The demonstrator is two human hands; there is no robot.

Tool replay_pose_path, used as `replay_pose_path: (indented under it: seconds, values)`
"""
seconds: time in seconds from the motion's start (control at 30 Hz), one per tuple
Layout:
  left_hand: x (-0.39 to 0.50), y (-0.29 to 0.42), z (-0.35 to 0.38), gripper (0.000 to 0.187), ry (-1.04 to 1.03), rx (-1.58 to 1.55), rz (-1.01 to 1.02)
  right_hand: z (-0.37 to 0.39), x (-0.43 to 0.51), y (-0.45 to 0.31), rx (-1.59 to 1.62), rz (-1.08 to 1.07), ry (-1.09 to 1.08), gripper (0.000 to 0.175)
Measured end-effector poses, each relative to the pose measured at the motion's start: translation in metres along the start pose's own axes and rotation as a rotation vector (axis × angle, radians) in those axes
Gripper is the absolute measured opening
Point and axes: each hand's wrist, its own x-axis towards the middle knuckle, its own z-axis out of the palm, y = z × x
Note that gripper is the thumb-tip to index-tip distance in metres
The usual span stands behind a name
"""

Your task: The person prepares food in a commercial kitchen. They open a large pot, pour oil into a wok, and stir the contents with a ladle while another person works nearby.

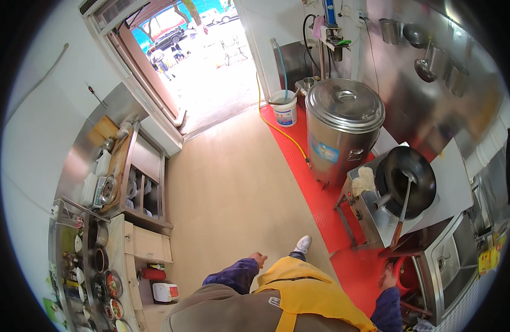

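Observation:
My left hand hangs over the beige floor, left of my yellow apron. Its fingers look loosely curled, and no object shows in it. Blurred, my right hand is beside a red bucket under the sink; whether it touches the bucket or holds anything is unclear. One white shoe shows ahead of the apron. Forward of my right hand, a black wok sits on a metal stove stand, with a wooden-handled ladle resting in it.
Red matting runs along the right, under a large lidded steel pot. A yellow hose crosses the floor near a white bucket. Counters with food bowls line the left. Ahead is an open doorway; a steel sink stands right.

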Motion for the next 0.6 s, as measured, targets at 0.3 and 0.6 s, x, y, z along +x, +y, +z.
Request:
replay_pose_path:
  seconds: [0.3,0.6]
  values:
    - [-0.011,-0.050,0.007,0.051,-0.008,0.050,-0.030,-0.052,-0.089,0.156,-0.630,0.167,-0.225,0.031]
    - [0.001,0.032,0.021,0.040,-0.044,0.261,0.302,-0.035,-0.090,0.153,-0.625,0.014,-0.282,0.027]
